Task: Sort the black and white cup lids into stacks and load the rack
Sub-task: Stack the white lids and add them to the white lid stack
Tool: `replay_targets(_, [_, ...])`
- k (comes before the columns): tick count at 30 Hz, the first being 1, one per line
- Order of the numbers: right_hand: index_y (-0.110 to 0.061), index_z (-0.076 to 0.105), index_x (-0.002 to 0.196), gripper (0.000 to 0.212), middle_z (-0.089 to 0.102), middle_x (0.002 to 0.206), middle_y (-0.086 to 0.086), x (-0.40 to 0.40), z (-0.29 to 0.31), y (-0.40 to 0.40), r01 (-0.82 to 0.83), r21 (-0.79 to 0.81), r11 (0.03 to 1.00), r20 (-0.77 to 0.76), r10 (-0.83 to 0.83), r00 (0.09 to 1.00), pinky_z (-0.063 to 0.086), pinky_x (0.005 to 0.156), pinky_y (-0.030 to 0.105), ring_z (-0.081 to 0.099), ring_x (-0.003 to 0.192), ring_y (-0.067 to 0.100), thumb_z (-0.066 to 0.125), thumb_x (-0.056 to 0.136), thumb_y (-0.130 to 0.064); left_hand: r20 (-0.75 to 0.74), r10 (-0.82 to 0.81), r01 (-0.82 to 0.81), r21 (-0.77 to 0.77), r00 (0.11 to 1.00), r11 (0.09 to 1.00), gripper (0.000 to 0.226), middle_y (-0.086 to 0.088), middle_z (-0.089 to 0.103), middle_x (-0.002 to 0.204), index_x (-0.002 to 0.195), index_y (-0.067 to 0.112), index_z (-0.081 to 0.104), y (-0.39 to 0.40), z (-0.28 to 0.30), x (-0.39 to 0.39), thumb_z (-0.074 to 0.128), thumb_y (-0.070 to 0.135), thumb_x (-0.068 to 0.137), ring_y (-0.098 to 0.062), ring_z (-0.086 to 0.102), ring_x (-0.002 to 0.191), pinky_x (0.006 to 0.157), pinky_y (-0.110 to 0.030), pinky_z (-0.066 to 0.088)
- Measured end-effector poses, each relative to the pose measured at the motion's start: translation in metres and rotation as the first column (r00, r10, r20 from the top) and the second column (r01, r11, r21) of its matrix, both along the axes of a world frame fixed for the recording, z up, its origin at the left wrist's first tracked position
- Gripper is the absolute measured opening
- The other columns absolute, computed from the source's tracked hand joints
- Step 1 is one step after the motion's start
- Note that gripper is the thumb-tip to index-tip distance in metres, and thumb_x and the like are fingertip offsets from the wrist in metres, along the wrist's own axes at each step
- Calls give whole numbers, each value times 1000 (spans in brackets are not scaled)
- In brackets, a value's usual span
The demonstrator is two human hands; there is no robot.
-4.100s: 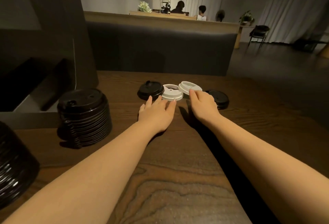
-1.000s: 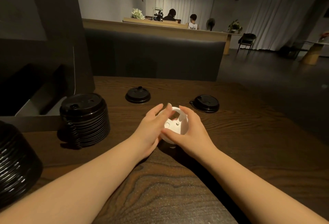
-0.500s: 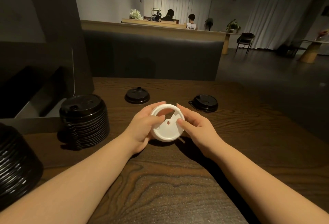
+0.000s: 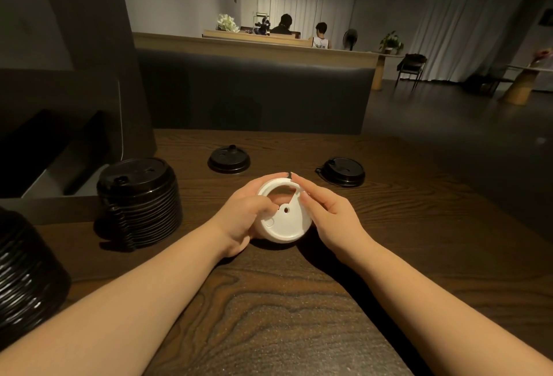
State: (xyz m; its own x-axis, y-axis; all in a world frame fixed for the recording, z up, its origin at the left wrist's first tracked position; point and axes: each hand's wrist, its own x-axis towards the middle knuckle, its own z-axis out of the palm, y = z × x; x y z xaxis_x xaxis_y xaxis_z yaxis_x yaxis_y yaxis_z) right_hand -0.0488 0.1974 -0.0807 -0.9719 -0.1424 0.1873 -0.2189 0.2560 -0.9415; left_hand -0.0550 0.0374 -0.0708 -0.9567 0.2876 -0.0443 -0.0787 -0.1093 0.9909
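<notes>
While I am nesting the white lids (image 4: 284, 220) above the table (image 4: 284, 316), my left hand (image 4: 239, 220) is curling round their left rim and my right hand (image 4: 329, 217) is steadying the right edge with straight fingers; rims should seat squarely. Beyond, two black lids (image 4: 229, 159) (image 4: 343, 171) are lying apart, and a black stack (image 4: 140, 199) is waiting at left.

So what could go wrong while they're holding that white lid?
1. The left hand grips the white lids while the right hand only touches the rim; nested lids might slip apart.
2. Two black lids lie loose behind; a reaching arm could knock them.
3. The tall black stack stands near the left forearm and might topple.
</notes>
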Motion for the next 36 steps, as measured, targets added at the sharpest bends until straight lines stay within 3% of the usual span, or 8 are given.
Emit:
replay_targets(6, [-41, 65, 107, 29, 63, 115, -10, 1, 3, 2, -8, -87, 996, 75, 15, 997, 51, 86, 24, 59, 105, 8, 49, 98, -19, 117, -51, 45, 51, 992, 998, 57, -12, 63, 119, 124, 24, 58, -3, 0, -2, 41, -10, 82, -23, 64, 108, 82, -40, 55])
replay_targets(9, [-31, 66, 105, 21, 66, 109, -6, -1, 4, 4, 75, -201, 977, 109, -53, 993, 53, 70, 17, 65, 95, 7, 54, 96, -16, 124, -32, 29, 30, 992, 999, 38, -11, 66, 113, 115, 22, 60, 1, 5, 0, 50, -3, 88, -24, 65, 104, 92, -44, 53])
replay_targets(13, [-33, 59, 109, 20, 61, 110, -9, -11, 1, 5, 210, -262, 942, 128, -181, 975, 56, 77, 25, 63, 99, 10, 55, 95, -19, 29, 60, -57, -84, 998, 995, 23, -5, 73, 101, 112, 13, 67, 3, 1, -2, 57, 9, 93, -13, 70, 91, 76, -28, 57])
replay_targets(16, [-32, 46, 132, 48, 58, 118, -2, -13, -2, 7, 143, -356, 923, 236, -59, 970, 53, 92, 40, 61, 110, 19, 63, 90, -20, 40, 155, -150, -109, 987, 983, 21, -2, 74, 97, 112, 11, 67, -1, -2, -6, 55, 11, 95, -9, 70, 86, 69, -22, 56])
replay_targets(19, [-26, 48, 137, 50, 57, 128, 0, -11, 0, 6, 110, -182, 977, 184, -76, 980, 55, 84, 29, 58, 114, 15, 62, 90, -13, 34, 177, -170, -142, 984, 975, 22, -4, 73, 100, 114, 10, 66, -3, -1, -6, 56, 11, 94, -13, 69, 91, 75, -27, 55])
replay_targets(26, [-27, 54, 131, 39, 56, 128, -8, -3, 27, -10, 40, 66, 997, 155, -50, 987, 45, 103, 40, 52, 119, 13, 54, 95, -13, -30, 243, -240, -322, 970, 916, 34, -2, 65, 105, 126, 18, 58, -7, 12, 13, 60, 18, 92, -15, 63, 91, 71, -29, 53])
replay_targets(29, [-27, 58, 125, 34, 57, 111, -13, 8, 45, -21, -3, 88, 996, 134, -9, 991, 49, 94, 32, 54, 108, 8, 58, 93, -14, -126, 342, -364, -352, 931, 862, 28, 8, 64, 91, 122, 18, 63, -20, 30, 27, 55, 17, 96, -6, 58, 83, 63, -22, 44])
replay_targets(36, [-28, 62, 114, 23, 62, 116, -3, 35, 86, -76, -41, -33, 999, 18, 42, 999, 54, 92, 38, 61, 109, 18, 57, 95, -16, -168, 393, -428, -363, 904, 828, 31, -1, 69, 102, 115, 19, 64, -65, 86, 76, 51, 41, 97, -17, 64, 90, 65, -26, 52])
